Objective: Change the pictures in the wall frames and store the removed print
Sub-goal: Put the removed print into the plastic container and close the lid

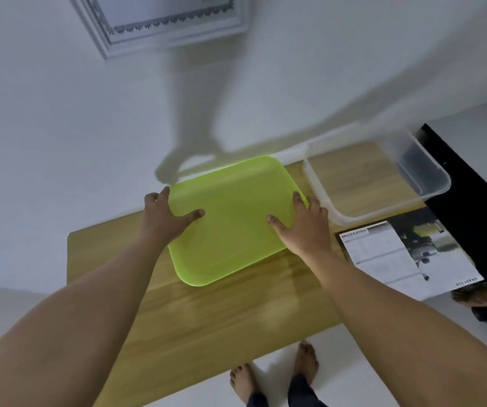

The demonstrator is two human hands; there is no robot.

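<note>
A white wall (45, 113) is seen behind a wooden table (207, 324), with the lower corner of a white moulded wall frame (177, 36) hung high above it. A yellow-green lid (230, 224) is held just above the far part of the table, flat side up and slightly tilted. Its longer axis appears to run from left to right between the two hands, skewed a little so that the right end points towards the wall. The left edge is gripped by the left hand (163, 218), thumb laid on top and fingers curled round the rim. The right edge is gripped in the same way by the right hand (304, 224). A clear plastic box (368, 215) is set uncovered at the table's far right, just beside the lid. A printed sheet (383, 257) headed "SPECIFICATION" is laid near the box, angled diagonally; what it rests on cannot be told.
</note>
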